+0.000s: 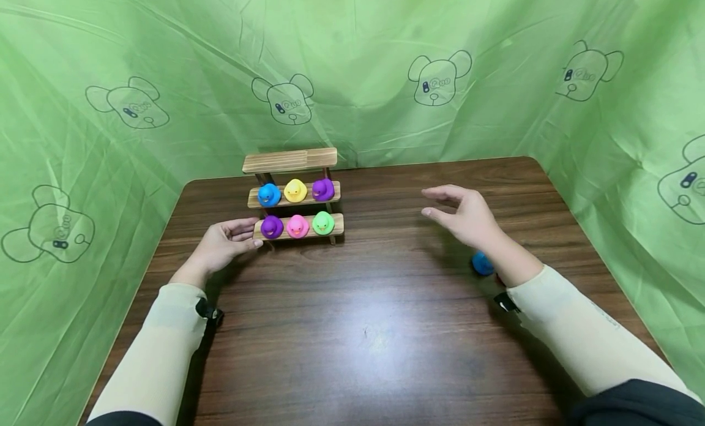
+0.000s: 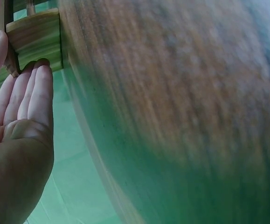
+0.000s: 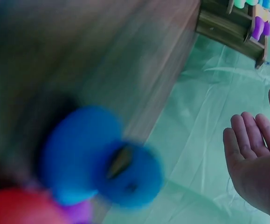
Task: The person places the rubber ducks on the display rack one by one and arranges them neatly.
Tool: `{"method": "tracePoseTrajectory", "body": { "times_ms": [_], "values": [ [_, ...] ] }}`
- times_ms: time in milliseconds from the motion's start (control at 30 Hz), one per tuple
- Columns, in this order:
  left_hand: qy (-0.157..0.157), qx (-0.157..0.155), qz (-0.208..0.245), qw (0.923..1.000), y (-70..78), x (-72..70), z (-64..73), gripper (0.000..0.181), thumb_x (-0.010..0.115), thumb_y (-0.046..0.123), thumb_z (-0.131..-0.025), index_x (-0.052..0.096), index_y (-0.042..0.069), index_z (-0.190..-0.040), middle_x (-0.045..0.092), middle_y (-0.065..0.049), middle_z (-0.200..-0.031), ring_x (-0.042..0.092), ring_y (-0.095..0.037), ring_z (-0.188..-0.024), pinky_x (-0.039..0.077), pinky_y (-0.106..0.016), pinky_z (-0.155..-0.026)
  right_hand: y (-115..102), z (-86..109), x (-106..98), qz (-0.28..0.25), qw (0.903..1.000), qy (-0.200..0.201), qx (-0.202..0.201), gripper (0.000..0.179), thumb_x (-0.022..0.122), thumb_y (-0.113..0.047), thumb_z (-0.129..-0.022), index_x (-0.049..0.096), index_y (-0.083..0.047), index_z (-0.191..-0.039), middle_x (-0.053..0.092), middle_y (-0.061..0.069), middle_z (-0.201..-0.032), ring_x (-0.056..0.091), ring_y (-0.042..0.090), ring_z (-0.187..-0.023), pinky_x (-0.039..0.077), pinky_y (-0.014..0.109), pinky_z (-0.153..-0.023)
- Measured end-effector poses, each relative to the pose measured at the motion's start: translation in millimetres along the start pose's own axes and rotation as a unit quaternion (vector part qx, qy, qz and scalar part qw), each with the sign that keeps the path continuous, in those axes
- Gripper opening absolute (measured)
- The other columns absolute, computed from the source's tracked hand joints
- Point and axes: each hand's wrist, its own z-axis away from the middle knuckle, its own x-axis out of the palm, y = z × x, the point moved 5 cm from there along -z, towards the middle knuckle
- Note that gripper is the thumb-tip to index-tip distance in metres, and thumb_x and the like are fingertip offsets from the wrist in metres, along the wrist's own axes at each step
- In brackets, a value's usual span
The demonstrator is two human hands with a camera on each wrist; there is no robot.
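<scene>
A three-tier wooden display rack (image 1: 289,161) stands at the table's back left. Its middle tier carries a blue duck (image 1: 269,195), a yellow duck (image 1: 295,191) and a purple duck (image 1: 323,190). On the lowest tier sit a second purple duck (image 1: 272,227), a pink duck (image 1: 298,226) and a green duck (image 1: 323,223). My left hand (image 1: 223,245) holds the rack's lower left end, thumb in front and fingers along the side. Holding nothing, my right hand (image 1: 465,219) hovers over the table, right of the rack, fingers apart from the thumb.
Another blue duck (image 1: 483,264) lies on the table beside my right forearm. A red object (image 3: 23,207) and a purple one (image 3: 81,212) lie near it, partly hidden. Green curtains (image 1: 363,77) enclose the brown wooden table (image 1: 352,291) at the back and sides.
</scene>
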Motion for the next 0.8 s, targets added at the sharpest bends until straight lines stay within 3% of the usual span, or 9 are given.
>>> {"method": "tracePoseTrajectory", "body": {
  "times_ms": [200,400,567,667,800],
  "values": [
    [0.002,0.001,-0.009,1.0000,1.4,0.9,0.0,0.066,0.084,0.015,-0.092,0.055,0.001,-0.150,0.056,-0.021,-0.150,0.065,-0.011,-0.120,0.056,-0.019,-0.094,22,25.2,-24,0.030,0.9988,0.002,0.039,0.035,0.085,-0.026,-0.092,0.077,-0.017,-0.124,0.074,0.002,-0.125,0.067,0.026,-0.122,0.054,0.048,-0.105],
    [0.002,0.005,-0.010,0.9999,2.0,0.9,0.8,0.067,0.083,0.014,-0.093,0.054,0.001,-0.151,0.056,-0.023,-0.149,0.065,-0.008,-0.119,0.056,-0.018,-0.094,38,51.9,-44,0.070,0.9945,-0.017,0.075,0.041,0.084,-0.035,-0.092,0.075,-0.016,-0.127,0.073,0.007,-0.129,0.066,0.028,-0.125,0.054,0.050,-0.105],
    [0.001,0.006,-0.007,1.0000,-0.4,-0.1,-0.5,0.067,0.084,0.013,-0.093,0.054,0.001,-0.151,0.056,-0.022,-0.149,0.065,-0.014,-0.122,0.056,-0.018,-0.094,50,72.6,-58,0.106,0.9907,-0.035,0.078,0.043,0.084,-0.033,-0.092,0.074,-0.011,-0.128,0.073,0.006,-0.129,0.067,0.031,-0.122,0.057,0.050,-0.100],
    [0.000,0.010,-0.006,0.9999,-1.3,-0.7,-1.4,0.066,0.083,0.013,-0.093,0.054,0.000,-0.150,0.056,-0.022,-0.149,0.065,-0.016,-0.124,0.056,-0.019,-0.093,54,82.8,-62,0.133,0.9880,-0.049,0.062,0.045,0.085,-0.031,-0.091,0.073,-0.010,-0.129,0.074,0.009,-0.127,0.068,0.033,-0.118,0.057,0.038,-0.098],
    [-0.001,0.012,-0.001,0.9999,-0.7,0.1,-1.6,0.067,0.084,0.012,-0.092,0.054,0.000,-0.150,0.056,-0.023,-0.149,0.066,-0.012,-0.121,0.056,-0.019,-0.093,59,92.1,-65,0.149,0.9856,-0.066,0.045,0.051,0.090,-0.031,-0.087,0.072,-0.011,-0.131,0.073,0.007,-0.128,0.065,0.030,-0.121,0.049,0.018,-0.095]
  ]
}}
